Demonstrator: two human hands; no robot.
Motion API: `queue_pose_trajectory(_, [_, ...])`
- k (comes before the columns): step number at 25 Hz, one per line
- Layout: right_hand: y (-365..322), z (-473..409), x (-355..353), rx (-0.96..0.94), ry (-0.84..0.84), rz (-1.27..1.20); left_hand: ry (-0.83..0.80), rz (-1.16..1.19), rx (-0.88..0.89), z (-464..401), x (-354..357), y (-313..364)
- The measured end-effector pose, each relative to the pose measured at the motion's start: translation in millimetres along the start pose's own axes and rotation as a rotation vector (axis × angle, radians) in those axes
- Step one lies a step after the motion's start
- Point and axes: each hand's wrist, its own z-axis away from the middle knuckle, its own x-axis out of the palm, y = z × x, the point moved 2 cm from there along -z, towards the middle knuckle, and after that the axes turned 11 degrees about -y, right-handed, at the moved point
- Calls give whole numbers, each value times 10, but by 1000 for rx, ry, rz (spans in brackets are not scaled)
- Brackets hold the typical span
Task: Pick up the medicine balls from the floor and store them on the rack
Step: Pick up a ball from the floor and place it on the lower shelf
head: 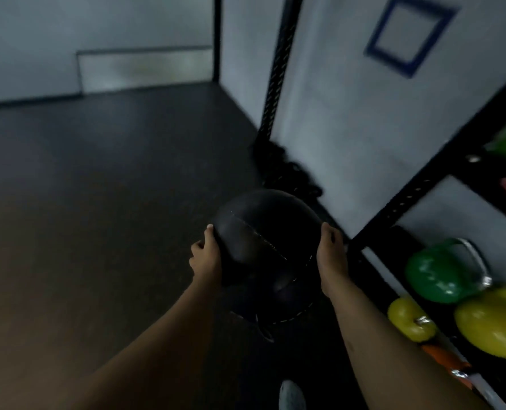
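Note:
A large black medicine ball [263,232] with stitched seams is held between both hands above the dark floor. My left hand [205,255] grips its left side, fingers curled round it. My right hand [331,255] presses against its right side with the fingers wrapping the far edge. A second dark ball [278,306] lies just below the held one, partly hidden by it. The black rack [405,199] stands to the right, its slanted post close to my right hand. The picture is blurred.
Green [441,273] and yellow [494,324] kettlebells sit on the rack's lower level at right. A thick black rope [278,84] hangs along the white wall and piles on the floor behind the ball. Dark floor [97,187] spreads to the left. A shoe tip [291,395] shows at the bottom.

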Motion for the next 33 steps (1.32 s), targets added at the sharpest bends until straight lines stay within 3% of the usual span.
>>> queue_pose_trajectory(3, [-557, 413, -828, -91, 187, -154, -162, -127, 145, 588, 722, 728])
queue_pose_trajectory(7, [-991, 1028, -2014, -223, 433, -307, -375, -204, 282, 1602, 1742, 1218])
queue_pose_trajectory(15, [-1291, 2111, -4339, -349, 773, -380, -733, -261, 401, 3420, 3529, 1119])
queue_pose_trajectory(24, [-1121, 2754, -6147, -435, 984, -441, -949, -188, 440, 4815, 5044, 541])
queue_pose_trajectory(33, [-2013, 2761, -7641, -624, 1034, -378, -1123, -96, 558, 5861, 6382, 1054])
